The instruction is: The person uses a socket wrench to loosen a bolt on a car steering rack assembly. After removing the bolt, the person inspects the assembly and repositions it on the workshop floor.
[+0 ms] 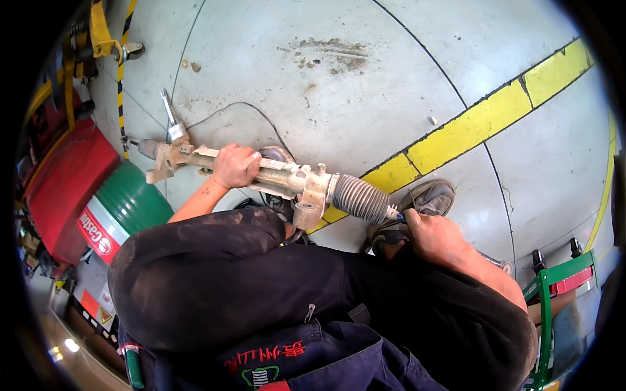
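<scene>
On my feed the floor [365, 98] runs widest, then the person's legs [215, 274], with the rack [280, 176] slanting just beyond them. The right hand [435, 236] closes on the rod at the rack's right end — fingertips hidden — while the left hand [237, 165] wraps its fingers around the rack, left of the bellows [360, 198].

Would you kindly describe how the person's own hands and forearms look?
The left hand and right hand are bare: no gloves or watches show. Both forearms are uncovered where visible, with small dark marks on the left one.
</scene>
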The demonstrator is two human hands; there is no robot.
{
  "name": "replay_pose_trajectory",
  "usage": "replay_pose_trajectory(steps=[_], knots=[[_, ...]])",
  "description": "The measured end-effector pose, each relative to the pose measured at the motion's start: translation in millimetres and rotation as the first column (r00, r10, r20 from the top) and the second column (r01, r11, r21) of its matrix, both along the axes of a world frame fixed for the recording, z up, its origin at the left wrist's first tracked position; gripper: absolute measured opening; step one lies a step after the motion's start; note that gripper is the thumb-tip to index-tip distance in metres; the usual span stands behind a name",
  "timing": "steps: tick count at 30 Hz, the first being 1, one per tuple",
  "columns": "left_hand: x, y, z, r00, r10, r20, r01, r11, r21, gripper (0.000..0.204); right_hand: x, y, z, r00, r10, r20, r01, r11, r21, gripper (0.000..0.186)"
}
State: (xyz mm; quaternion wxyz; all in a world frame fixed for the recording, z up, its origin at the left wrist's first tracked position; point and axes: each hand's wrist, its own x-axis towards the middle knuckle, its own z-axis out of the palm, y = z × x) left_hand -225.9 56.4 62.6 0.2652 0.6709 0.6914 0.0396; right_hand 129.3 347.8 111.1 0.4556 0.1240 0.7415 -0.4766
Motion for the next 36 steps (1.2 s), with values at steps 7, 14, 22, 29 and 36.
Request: replay_pose_trajectory(steps=[7, 14, 22, 29, 36], knots=[[16, 9, 1, 1.0, 0.006, 0.005, -0.006, 1.0, 0.015, 0.015, 19, 10, 5, 0.999, -0.049, 0.005, 0.049, 0.999, -0.02, 0.022], [30, 14, 1, 0.999, -0.031, 0.012, 0.031, 0.999, 0.01, 0.021, 53, 11, 6, 0.992, -0.123, -0.004, 0.123, 0.992, -0.035, 0.021], [28, 17, 12, 0.994, -0.076, -0.081, 0.074, 0.997, -0.029, 0.011, 71, 25, 19, 0.978, -0.202, 0.056, 0.204, 0.978, -0.036, 0.022], [25, 15, 4, 0.998, -0.025, -0.055, 0.021, 0.998, -0.066, 0.012, 57, 36, 22, 0.985, -0.164, 0.055, 0.163, 0.986, 0.025, 0.022], [21, 21, 8, 0.997, 0.072, 0.017, -0.072, 0.997, -0.014, 0.011, 60, 46, -3, 0.999, -0.047, 0.024, 0.042, 0.982, 0.183, 0.028]])
